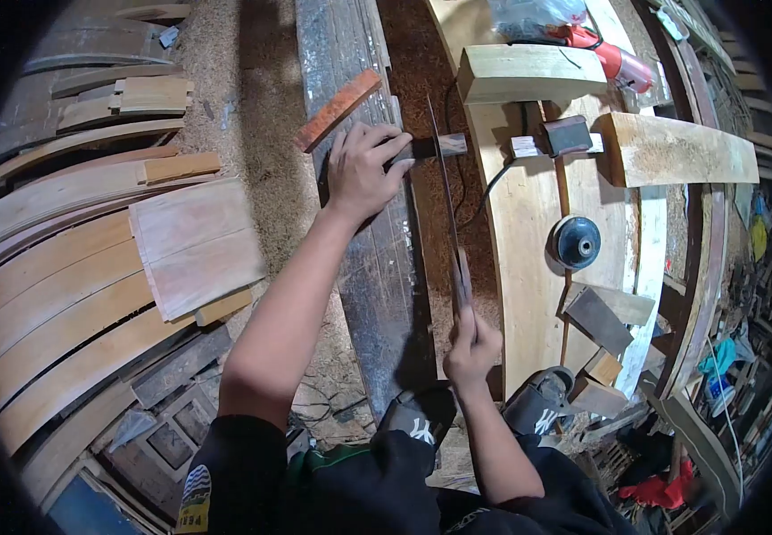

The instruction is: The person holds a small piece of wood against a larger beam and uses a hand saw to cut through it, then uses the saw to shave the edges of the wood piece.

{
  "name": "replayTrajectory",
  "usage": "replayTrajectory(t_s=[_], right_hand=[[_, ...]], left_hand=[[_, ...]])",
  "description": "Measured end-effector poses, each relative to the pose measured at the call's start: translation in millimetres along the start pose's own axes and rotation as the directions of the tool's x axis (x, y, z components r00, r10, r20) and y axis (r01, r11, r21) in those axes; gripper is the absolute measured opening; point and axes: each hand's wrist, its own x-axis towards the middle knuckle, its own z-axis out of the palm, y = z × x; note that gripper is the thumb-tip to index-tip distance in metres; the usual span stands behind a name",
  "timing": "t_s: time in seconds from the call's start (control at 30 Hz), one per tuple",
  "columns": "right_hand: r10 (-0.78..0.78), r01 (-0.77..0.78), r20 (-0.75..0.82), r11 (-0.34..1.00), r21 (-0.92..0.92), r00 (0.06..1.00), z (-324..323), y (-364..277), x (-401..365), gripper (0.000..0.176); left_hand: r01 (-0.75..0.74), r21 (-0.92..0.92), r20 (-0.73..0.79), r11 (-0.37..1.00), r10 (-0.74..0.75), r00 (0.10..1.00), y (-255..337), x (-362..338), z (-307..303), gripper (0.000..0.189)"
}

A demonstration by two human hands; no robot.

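Observation:
My right hand [473,346] is closed around the handle of a handsaw [446,183], whose long narrow blade points away from me. The blade crosses a short dark strip of wood [451,144] near its right end, which sticks out past the edge of a worn plank [375,267]. My left hand [366,169] holds that strip down on the plank, its fingers bent over it and hiding much of it. Just beyond the left hand, a reddish-brown wood piece [338,110] lies slantwise on the plank.
Right of the saw, a pale wooden bench [528,223] bears thick wood blocks [533,73], a round black pad [576,242], a dark wrapped block [569,135] and a red power tool [616,64]. Boards [56,303] fill the left side. Sawdust covers the floor [270,116].

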Motion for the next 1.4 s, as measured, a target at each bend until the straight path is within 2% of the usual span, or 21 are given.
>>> replayTrajectory(t_s=[0.07, 0.17, 0.33, 0.4, 0.5, 0.63, 0.77, 0.83, 0.97, 1.03, 1.13, 1.17, 1.2, 1.27, 1.33, 1.4], right_hand=[[-0.046, 0.047, 0.029, 0.999, -0.018, 0.999, 17.9, -24.5, 49.3, 0.041], [-0.033, 0.030, 0.036, 0.997, 0.067, 0.999, 37.4, -39.0, 93.6, 0.040], [-0.106, 0.106, -0.001, 0.994, -0.010, 0.994, 5.3, -0.9, 13.9, 0.037], [0.067, -0.067, 0.032, 0.997, 0.022, 0.997, -6.1, 5.4, -9.3, 0.035], [-0.002, 0.002, 0.001, 1.000, 0.014, 1.000, 19.2, -36.6, 52.6, 0.038], [-0.042, 0.041, 0.030, 0.999, 0.034, 0.999, 37.9, -37.8, 87.3, 0.041], [-0.054, 0.054, 0.009, 0.998, -0.010, 0.998, 4.9, -5.9, 10.1, 0.043], [0.029, -0.030, 0.016, 0.999, 0.041, 0.999, -4.0, -8.3, -9.2, 0.051], [-0.028, 0.028, 0.027, 1.000, 0.013, 0.999, 24.1, -37.4, 64.4, 0.043], [0.007, -0.009, 0.041, 0.999, 0.045, 0.999, 36.5, -44.9, 87.1, 0.043], [-0.045, 0.044, 0.027, 0.999, 0.011, 0.999, 17.3, -32.2, 44.9, 0.040], [-0.111, 0.110, 0.020, 0.994, 0.016, 0.994, 9.2, -17.2, 24.5, 0.046], [-0.109, 0.109, 0.019, 0.994, 0.013, 0.994, 2.5, -8.3, 8.5, 0.046], [0.070, -0.070, 0.040, 0.998, -0.003, 0.997, -9.9, 2.4, -14.7, 0.045], [0.027, -0.027, -0.004, 0.999, 0.035, 1.000, 8.9, -21.5, 27.1, 0.046], [-0.071, 0.071, 0.030, 0.997, -0.013, 0.997, 25.5, -37.1, 73.0, 0.041]], left_hand=[[-0.021, 0.016, -0.040, 1.000, 0.022, 0.999, -2.9, -0.1, 2.9, 0.031], [-0.011, 0.006, -0.041, 1.000, 0.011, 0.999, -5.3, -0.5, 4.6, 0.031], [0.000, 0.010, -0.003, 1.000, 0.000, 1.000, -2.9, 1.9, 1.5, 0.031], [-0.034, -0.013, -0.031, 0.999, 0.034, 0.999, -3.4, -0.4, 3.0, 0.031], [-0.030, -0.017, -0.025, 0.999, 0.030, 0.999, -5.7, -1.4, 4.9, 0.031], [-0.008, 0.008, -0.038, 1.000, 0.008, 0.999, -3.3, -0.5, 3.2, 0.031], [-0.014, 0.009, -0.015, 1.000, 0.014, 1.000, -2.0, 0.4, 2.9, 0.031], [-0.028, 0.010, -0.020, 1.000, 0.028, 0.999, -3.4, -1.5, 3.1, 0.032], [-0.040, -0.007, -0.041, 0.999, 0.039, 0.998, -5.8, -1.4, 5.5, 0.033], [-0.018, -0.009, -0.025, 1.000, 0.018, 1.000, -4.0, -1.2, 3.2, 0.034], [-0.023, -0.005, -0.028, 1.000, 0.023, 0.999, -3.7, -0.4, 3.0, 0.034], [-0.003, -0.010, -0.011, 1.000, 0.003, 1.000, -1.8, -0.4, 2.3, 0.033], [-0.002, -0.013, -0.010, 1.000, 0.002, 1.000, -2.3, 0.5, 2.8, 0.033], [-0.012, -0.023, -0.011, 1.000, 0.012, 1.000, -3.2, -1.4, 4.5, 0.033], [-0.041, 0.008, -0.038, 0.999, 0.042, 0.998, -0.8, -0.2, 4.2, 0.032], [-0.029, -0.004, -0.010, 1.000, 0.029, 1.000, -5.1, -2.0, 4.4, 0.032]])
